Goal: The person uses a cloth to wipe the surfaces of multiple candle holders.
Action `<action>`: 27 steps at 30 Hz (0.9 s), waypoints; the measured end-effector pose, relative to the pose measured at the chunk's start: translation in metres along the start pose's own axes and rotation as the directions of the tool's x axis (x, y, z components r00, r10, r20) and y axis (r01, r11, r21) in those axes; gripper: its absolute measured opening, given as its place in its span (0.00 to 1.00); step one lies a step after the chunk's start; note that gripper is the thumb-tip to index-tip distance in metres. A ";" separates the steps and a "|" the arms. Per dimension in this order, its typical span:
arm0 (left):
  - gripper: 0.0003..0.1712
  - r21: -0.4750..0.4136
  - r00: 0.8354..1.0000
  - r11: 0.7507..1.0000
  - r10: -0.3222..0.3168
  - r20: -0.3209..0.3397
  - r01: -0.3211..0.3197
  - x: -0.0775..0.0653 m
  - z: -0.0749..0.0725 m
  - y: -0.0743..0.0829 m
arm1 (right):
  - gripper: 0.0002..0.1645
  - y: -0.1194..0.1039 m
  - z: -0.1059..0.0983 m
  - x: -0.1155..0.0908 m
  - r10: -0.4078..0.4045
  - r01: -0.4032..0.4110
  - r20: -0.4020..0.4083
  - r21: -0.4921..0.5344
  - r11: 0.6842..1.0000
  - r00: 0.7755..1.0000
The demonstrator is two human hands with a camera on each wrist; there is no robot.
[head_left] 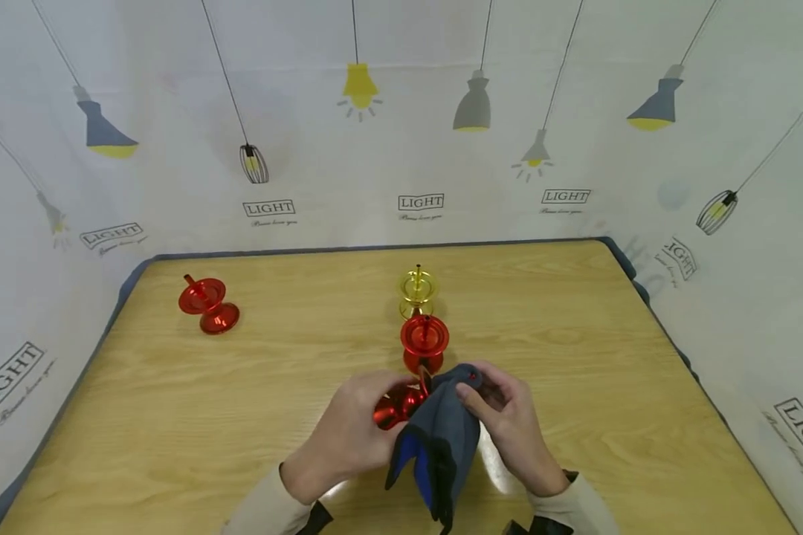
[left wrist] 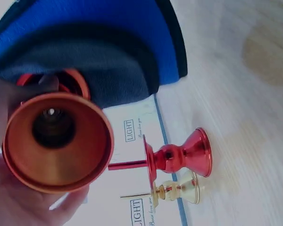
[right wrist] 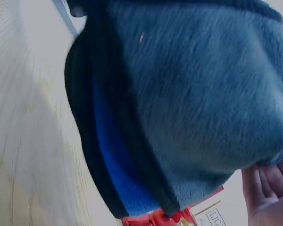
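Note:
My left hand [head_left: 351, 431] grips a shiny red metal candle holder [head_left: 389, 410], tipped on its side. In the left wrist view the hollow underside of its base [left wrist: 87, 153] faces the camera. Between the thumb and fingers of my right hand [head_left: 515, 427] is a grey-blue cloth [head_left: 450, 412] with black edging and a bright blue reverse. The cloth lies against the plate end of the holder, partly hiding it, and its lower corners hang down over the table. In the right wrist view the cloth [right wrist: 203, 94] fills most of the picture.
Just beyond my hands another red candle holder [head_left: 424, 338] stands upright, with a gold one [head_left: 418, 288] right behind it. A third red candle holder [head_left: 204, 297] stands at the far left of the wooden table [head_left: 274, 357]. A lamp-printed white sheet [head_left: 348, 163] rises behind the table.

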State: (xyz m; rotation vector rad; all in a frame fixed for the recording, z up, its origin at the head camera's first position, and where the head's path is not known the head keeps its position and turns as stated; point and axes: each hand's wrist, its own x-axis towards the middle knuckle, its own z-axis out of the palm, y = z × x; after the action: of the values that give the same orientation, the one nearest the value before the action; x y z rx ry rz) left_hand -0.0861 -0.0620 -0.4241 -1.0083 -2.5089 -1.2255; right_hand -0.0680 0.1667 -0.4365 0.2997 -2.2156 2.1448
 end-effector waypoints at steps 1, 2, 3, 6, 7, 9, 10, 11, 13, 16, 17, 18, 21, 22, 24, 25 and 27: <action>0.25 -0.036 1.000 0.999 -0.017 0.024 0.018 0.000 -0.001 -0.001 | 0.15 0.000 0.000 0.000 -0.018 0.018 0.015 -0.001 1.000 1.000; 0.25 -0.084 0.997 0.996 -0.038 0.062 0.044 0.000 -0.003 -0.002 | 0.15 0.001 -0.001 0.000 -0.041 0.041 0.032 -0.004 0.999 0.999; 0.24 -0.131 0.993 0.989 -0.059 0.106 0.073 0.001 -0.005 -0.004 | 0.14 0.001 -0.001 0.001 -0.065 0.066 0.053 -0.005 0.998 0.996; 0.19 -0.233 0.962 0.958 -0.109 0.252 0.169 0.002 -0.012 -0.010 | 0.13 0.003 -0.003 0.002 -0.150 0.150 0.115 0.006 0.989 0.982; 0.18 -0.260 0.948 0.945 -0.117 0.297 0.199 0.003 -0.014 -0.013 | 0.12 0.003 -0.003 0.003 -0.171 0.170 0.133 0.013 0.985 0.976; 0.16 -0.318 0.918 0.915 -0.118 0.378 0.249 0.004 -0.018 -0.020 | 0.12 0.003 -0.003 0.004 -0.199 0.199 0.161 0.021 0.980 0.967; 0.16 -0.353 0.904 0.895 -0.113 0.413 0.274 0.005 -0.019 -0.023 | 0.13 0.003 -0.003 0.004 -0.209 0.209 0.169 0.018 0.978 0.963; 0.16 -0.394 0.890 0.869 -0.105 0.444 0.299 0.006 -0.019 -0.027 | 0.13 0.003 -0.003 0.005 -0.215 0.215 0.176 0.017 0.976 0.961; 0.19 -0.468 0.863 0.813 -0.080 0.499 0.346 0.007 -0.020 -0.035 | 0.14 0.003 -0.003 0.006 -0.225 0.227 0.184 0.010 0.974 0.957; 0.23 -0.518 0.839 0.761 -0.061 0.541 0.390 0.009 -0.019 -0.042 | 0.14 0.004 -0.002 0.008 -0.234 0.238 0.185 0.002 0.971 0.955; 0.23 -0.510 0.841 0.768 -0.069 0.537 0.388 0.008 -0.019 -0.042 | 0.14 0.005 -0.001 0.008 -0.234 0.236 0.181 0.006 0.972 0.955; 0.23 -0.492 0.854 0.789 -0.077 0.514 0.367 0.008 -0.019 -0.041 | 0.14 0.005 0.000 0.009 -0.237 0.239 0.171 0.005 0.971 0.956; 0.18 -0.405 0.921 0.877 -0.096 0.379 0.258 0.005 -0.018 -0.033 | 0.14 0.008 0.002 0.010 -0.221 0.224 0.106 -0.020 0.974 0.970; 0.18 -0.358 0.946 0.912 -0.083 0.314 0.199 0.005 -0.017 -0.030 | 0.14 0.008 0.003 0.010 -0.210 0.212 0.077 -0.026 0.977 0.975; 0.22 -0.266 0.982 0.960 -0.038 0.183 0.086 0.004 -0.014 -0.025 | 0.14 0.010 0.005 0.011 -0.188 0.188 0.015 -0.030 0.982 0.982; 0.24 -0.233 0.991 0.971 -0.018 0.133 0.049 0.004 -0.014 -0.023 | 0.14 0.010 0.006 0.011 -0.174 0.174 -0.009 -0.025 0.984 0.985; 0.26 -0.180 0.998 0.984 0.026 0.052 -0.016 0.003 -0.012 -0.022 | 0.14 0.010 0.008 0.012 -0.158 0.158 -0.038 -0.003 0.987 0.987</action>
State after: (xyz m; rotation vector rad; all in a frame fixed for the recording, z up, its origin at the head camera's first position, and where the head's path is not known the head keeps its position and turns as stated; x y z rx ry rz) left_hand -0.1040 -0.0795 -0.4291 -1.1196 -2.4552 -1.4589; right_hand -0.0802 0.1575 -0.4449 0.4151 -2.0946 2.0513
